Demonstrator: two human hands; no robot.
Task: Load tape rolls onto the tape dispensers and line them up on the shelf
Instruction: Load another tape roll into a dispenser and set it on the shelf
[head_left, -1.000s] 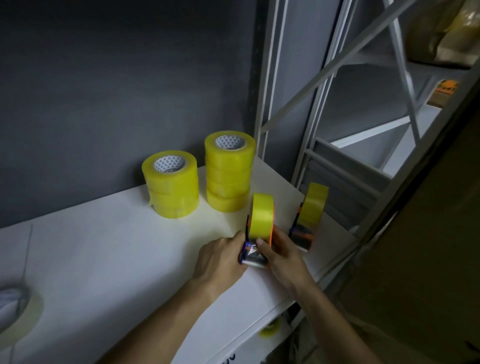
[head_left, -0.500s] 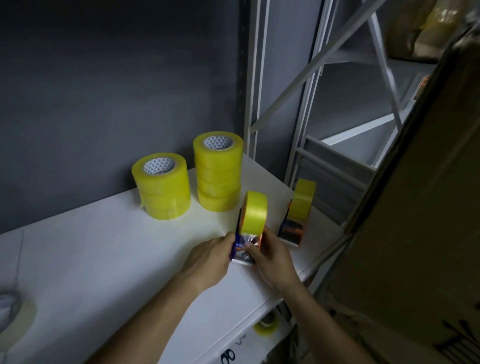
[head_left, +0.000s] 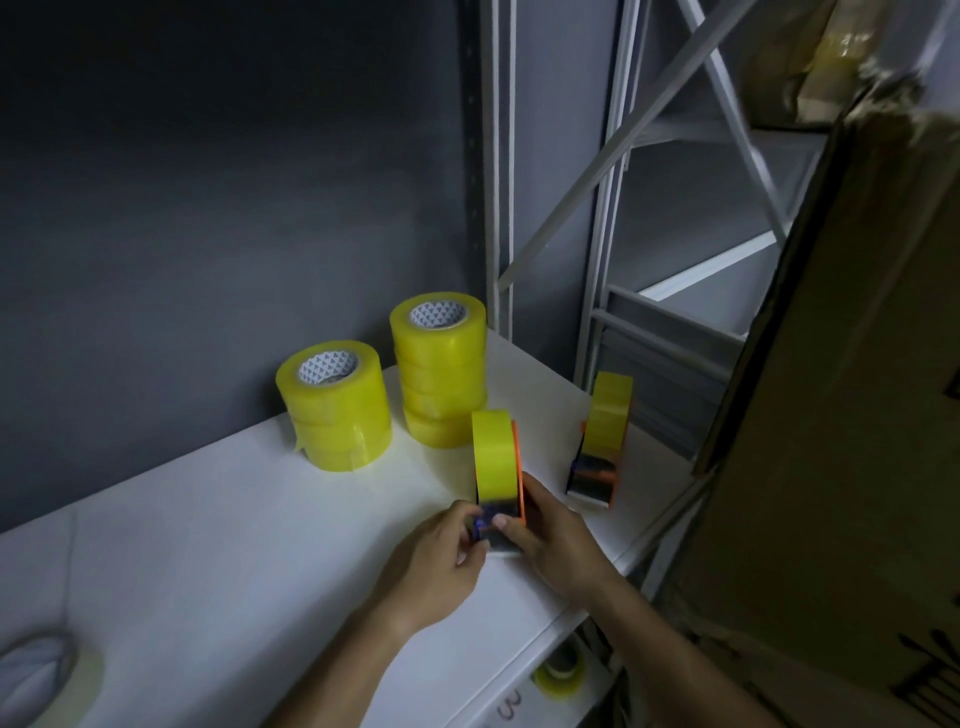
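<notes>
On the white shelf (head_left: 218, 530), near its front edge, I have both hands on a loaded tape dispenser (head_left: 497, 483) that stands upright, its yellow roll on edge against an orange side plate. My left hand (head_left: 434, 566) pinches the shiny lower end of it from the left, fingers curled onto the metal, and my right hand (head_left: 558, 543) wraps it from the right, thumb laid across the front. Just to the right, apart from my hands, a second loaded dispenser (head_left: 602, 441) stands by the shelf's right end. Behind, against the grey wall (head_left: 208, 208), two stacks of yellow tape rolls stand side by side: the shorter stack (head_left: 335, 405) on the left, the taller stack (head_left: 440, 374) on the right. A brown carton (head_left: 841, 415) fills the right side.
</notes>
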